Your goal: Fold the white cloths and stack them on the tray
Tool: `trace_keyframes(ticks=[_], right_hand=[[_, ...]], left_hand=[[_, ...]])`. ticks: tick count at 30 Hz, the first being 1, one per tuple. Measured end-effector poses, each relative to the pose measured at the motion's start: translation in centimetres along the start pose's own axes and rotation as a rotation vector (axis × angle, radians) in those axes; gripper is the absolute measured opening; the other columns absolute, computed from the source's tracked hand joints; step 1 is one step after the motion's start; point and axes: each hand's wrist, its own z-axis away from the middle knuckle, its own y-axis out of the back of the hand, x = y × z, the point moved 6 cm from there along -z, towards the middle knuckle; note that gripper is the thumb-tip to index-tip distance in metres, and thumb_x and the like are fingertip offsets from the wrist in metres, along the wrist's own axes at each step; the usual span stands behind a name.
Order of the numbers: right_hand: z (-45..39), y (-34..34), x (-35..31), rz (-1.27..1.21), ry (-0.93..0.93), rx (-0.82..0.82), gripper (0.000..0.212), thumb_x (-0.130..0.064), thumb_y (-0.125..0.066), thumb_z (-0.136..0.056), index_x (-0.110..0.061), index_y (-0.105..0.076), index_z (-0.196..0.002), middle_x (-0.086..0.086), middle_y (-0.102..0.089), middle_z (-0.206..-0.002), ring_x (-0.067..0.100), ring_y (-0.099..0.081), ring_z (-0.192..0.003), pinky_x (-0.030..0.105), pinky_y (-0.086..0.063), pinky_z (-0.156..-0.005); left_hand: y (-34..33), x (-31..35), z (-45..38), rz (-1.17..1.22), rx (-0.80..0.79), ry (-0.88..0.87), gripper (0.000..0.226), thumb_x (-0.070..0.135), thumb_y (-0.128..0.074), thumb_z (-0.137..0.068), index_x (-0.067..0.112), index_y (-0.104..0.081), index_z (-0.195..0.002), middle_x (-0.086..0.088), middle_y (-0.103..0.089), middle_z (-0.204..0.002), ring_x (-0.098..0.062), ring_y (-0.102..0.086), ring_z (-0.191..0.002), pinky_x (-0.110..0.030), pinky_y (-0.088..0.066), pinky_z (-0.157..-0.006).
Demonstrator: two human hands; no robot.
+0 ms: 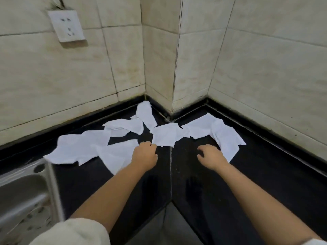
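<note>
The white cloths [164, 137] lie crumpled across the black bench [265, 174] — none folded yet. Our left hand [145, 155] and right hand [211, 155] hover loosely curled, empty; we should spread one cloth flat first — corners matched.

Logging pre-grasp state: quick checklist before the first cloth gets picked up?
1. White cloths within reach: ok, scattered unfolded across the black counter.
2. Left hand free: ok, fingers curled at the edge of the middle cloth, no clear grip.
3. Right hand free: ok, empty, beside the right cloth.
4. Tray located: not ok, none in view.
5. Bare counter for folding: ok, in front of the hands.
6. Sink clear of cloths: ok.
</note>
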Motion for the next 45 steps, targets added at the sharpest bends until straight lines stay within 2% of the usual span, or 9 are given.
trace_keyframes(ticks=[12,16,19,22,24,27,33,38,45], right_hand=[[-12.6,-8.8,-5.6,-0.073,-0.021,0.004,0.037,-0.022,-0.049,-0.091,-0.012,-0.049,-0.127,0.008,-0.051,-0.124,0.027,-0.047,-0.114,0.037,-0.042,-0.092],[-14.7,-10.0,-5.2,-0.091,-0.024,0.009,0.025,-0.010,-0.044,-0.089,-0.003,-0.060,-0.106,0.011,-0.052,-0.103,0.029,-0.051,-0.102,0.034,-0.044,-0.081],[-15.2,-9.7,-5.0,-0.152,0.003,0.041,0.026,-0.008,-0.041,-0.090,-0.001,-0.065,-0.098,0.012,-0.057,-0.099,0.029,-0.054,-0.096,0.032,-0.042,-0.077],[-14.7,-7.7,-4.6,-0.263,0.015,0.113,0.023,-0.011,-0.045,-0.090,0.000,-0.065,-0.091,0.014,-0.062,-0.095,0.027,-0.055,-0.092,0.031,-0.041,-0.074],[-14.0,-5.4,-3.9,-0.359,-0.022,0.163,0.022,-0.010,-0.047,-0.090,0.003,-0.063,-0.085,0.016,-0.063,-0.090,0.023,-0.054,-0.084,0.030,-0.039,-0.069],[-12.2,-1.1,-2.7,-0.500,-0.076,0.252,0.019,-0.007,-0.047,-0.089,0.005,-0.060,-0.083,0.016,-0.060,-0.080,0.018,-0.048,-0.073,0.026,-0.031,-0.063],[-5.5,7.4,1.3,-0.417,-0.080,0.446,0.011,0.000,-0.049,-0.082,0.001,-0.060,-0.082,-0.002,-0.046,-0.069,0.014,-0.041,-0.067,0.022,-0.028,-0.057],[2.1,9.9,8.7,-0.210,-0.177,0.541,0.027,0.009,-0.048,-0.076,0.004,-0.061,-0.099,0.017,-0.052,-0.095,0.027,-0.049,-0.082,0.028,-0.034,-0.067],[13.6,10.7,22.4,0.051,-0.516,0.574,0.021,-0.006,-0.051,-0.083,-0.003,-0.070,-0.093,0.020,-0.066,-0.093,0.040,-0.058,-0.092,0.038,-0.043,-0.073]], left_hand=[[-9.2,-3.8,-11.5,0.040,-0.145,-0.054,0.027,0.025,-0.042,-0.096,0.009,-0.054,-0.114,-0.007,-0.053,-0.118,-0.024,-0.048,-0.112,-0.034,-0.044,-0.086],[-10.0,-4.4,-12.9,0.047,-0.151,-0.069,0.030,0.029,-0.042,-0.097,0.010,-0.057,-0.116,-0.005,-0.054,-0.116,-0.022,-0.047,-0.111,-0.033,-0.045,-0.086],[-9.4,-4.2,-13.3,0.009,-0.132,-0.136,0.014,0.027,-0.069,-0.080,0.013,-0.067,-0.080,-0.004,-0.062,-0.086,-0.017,-0.059,-0.082,-0.027,-0.045,-0.058],[-8.5,-4.0,-13.9,0.063,-0.063,-0.194,0.033,0.011,-0.089,-0.047,0.013,-0.056,-0.049,-0.001,-0.055,-0.054,-0.016,-0.055,-0.048,-0.022,-0.034,-0.035],[-6.6,-3.4,-13.9,0.169,-0.019,-0.247,0.016,0.013,-0.064,-0.079,0.006,-0.061,-0.066,-0.010,-0.061,-0.069,-0.027,-0.061,-0.065,-0.032,-0.046,-0.050],[-1.8,-1.3,-13.4,0.307,0.096,-0.335,0.039,0.028,-0.035,-0.094,0.003,-0.064,-0.090,-0.013,-0.065,-0.089,-0.030,-0.061,-0.083,-0.033,-0.046,-0.070],[7.3,6.3,-11.4,0.516,0.202,-0.578,0.022,0.015,-0.044,-0.096,0.002,-0.062,-0.093,0.002,-0.051,-0.081,-0.015,-0.046,-0.076,-0.023,-0.033,-0.071],[9.9,15.5,-8.3,0.537,0.223,-0.756,0.027,0.016,-0.041,-0.093,-0.001,-0.060,-0.086,0.003,-0.047,-0.077,-0.015,-0.044,-0.073,-0.020,-0.030,-0.066],[8.6,27.0,-6.1,0.670,0.175,-0.688,0.022,0.010,-0.039,-0.096,-0.003,-0.057,-0.093,-0.006,-0.052,-0.084,-0.026,-0.054,-0.082,-0.030,-0.037,-0.072]])
